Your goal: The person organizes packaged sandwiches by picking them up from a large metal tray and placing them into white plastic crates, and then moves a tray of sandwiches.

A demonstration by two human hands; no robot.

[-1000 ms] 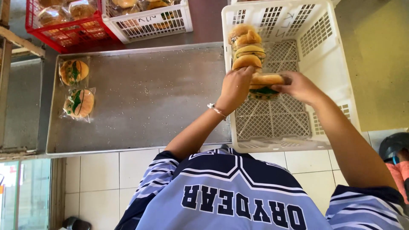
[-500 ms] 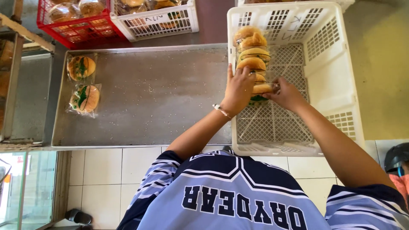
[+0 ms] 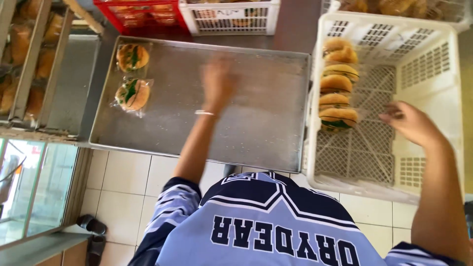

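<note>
Head view, looking down over my own striped jersey (image 3: 266,221). My left hand (image 3: 218,81) hangs blurred above the middle of the metal tray (image 3: 246,128), holding nothing; its fingers look loosely spread, though the blur hides how far. A thin bracelet (image 3: 204,113) circles that wrist. My right hand (image 3: 411,123) sits inside the white crate (image 3: 433,64), over its perforated floor, fingers half curled and empty, just right of the sandwich row (image 3: 337,93). That row of wrapped buns stands on edge against the crate's left wall, six or so pressed together, green filling showing at the nearest one. Two more wrapped sandwiches lie flat at the far left end of the tray: the farther sandwich (image 3: 132,56) near the corner, the nearer sandwich (image 3: 132,94) just beside it, both well apart from my left hand. Beyond the tray stand a red crate (image 3: 143,15) and a small white crate (image 3: 231,17), each holding baked goods. A rack (image 3: 29,64) of buns stands at far left. Tiled floor (image 3: 133,177) lies below.
</note>
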